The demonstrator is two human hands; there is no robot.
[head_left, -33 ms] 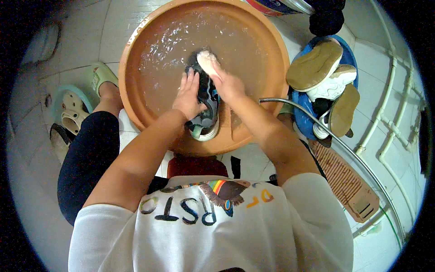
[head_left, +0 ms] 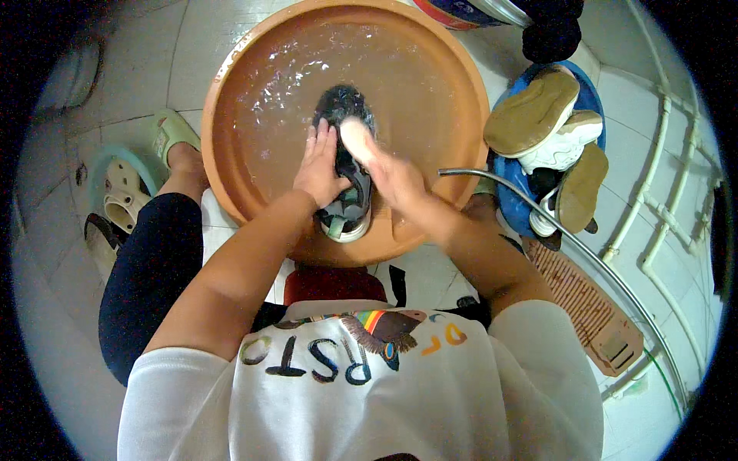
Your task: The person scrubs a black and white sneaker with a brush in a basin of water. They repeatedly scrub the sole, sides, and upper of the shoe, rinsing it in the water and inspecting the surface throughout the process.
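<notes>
clasped a pale tool (head_left: 356, 138) with right hand (head_left: 394, 178); laid left hand (head_left: 317, 170) flat on dark shoe (head_left: 338, 106) beneath that grip.

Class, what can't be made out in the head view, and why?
All in the head view:
Pale oblong object: blurred, its near end hidden in the right hand's grip.
Dark shoe: part of its upper is covered by the left hand.
Orange basin: its floor is obscured by cloudy water.
Round container: cut off by the top edge.
</notes>
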